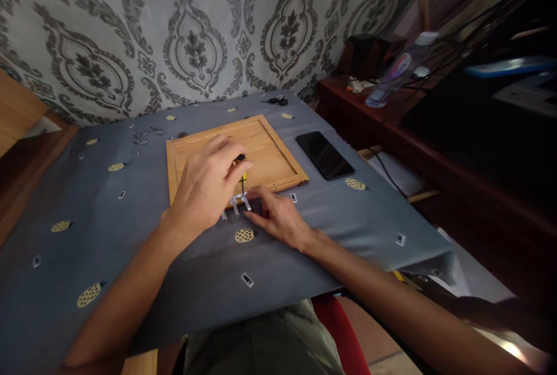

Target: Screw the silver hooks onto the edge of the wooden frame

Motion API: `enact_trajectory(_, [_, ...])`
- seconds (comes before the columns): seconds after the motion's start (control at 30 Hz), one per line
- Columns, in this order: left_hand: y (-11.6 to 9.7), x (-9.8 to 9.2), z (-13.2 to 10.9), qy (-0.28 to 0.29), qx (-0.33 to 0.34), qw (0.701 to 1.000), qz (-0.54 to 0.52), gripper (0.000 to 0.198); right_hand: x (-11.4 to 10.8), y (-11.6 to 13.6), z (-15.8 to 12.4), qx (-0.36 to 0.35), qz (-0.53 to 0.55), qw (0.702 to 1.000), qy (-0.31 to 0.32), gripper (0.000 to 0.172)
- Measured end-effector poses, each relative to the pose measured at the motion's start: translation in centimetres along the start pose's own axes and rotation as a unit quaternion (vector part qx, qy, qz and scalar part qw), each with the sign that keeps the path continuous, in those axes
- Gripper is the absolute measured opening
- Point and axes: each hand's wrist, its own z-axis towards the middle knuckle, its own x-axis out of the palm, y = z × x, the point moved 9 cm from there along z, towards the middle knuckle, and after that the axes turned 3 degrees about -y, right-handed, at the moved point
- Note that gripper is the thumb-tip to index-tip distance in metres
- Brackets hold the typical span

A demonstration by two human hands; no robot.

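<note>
A black phone [325, 155] lies on the grey cloth [130, 235], a bottle [398, 70] well right.

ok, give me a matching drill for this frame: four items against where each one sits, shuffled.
Things:
1 smartphone
2 screwdriver
3 plastic bottle
4 keys

Places:
A in the left hand
B on the dark red side table
C on the grey cloth, right of the wooden panel
D at the far edge of the cloth

Pairs: 1-C, 2-A, 3-B, 4-D
</note>
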Motion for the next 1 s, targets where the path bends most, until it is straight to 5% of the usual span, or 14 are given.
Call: enact_trajectory(1.0, [-0.14, 0.14, -0.05, 0.027, 0.011, 1.0, -0.003, 0.013, -0.03, -0.05, 0.03, 0.0, 0.011, 1.0, -0.006, 0.031])
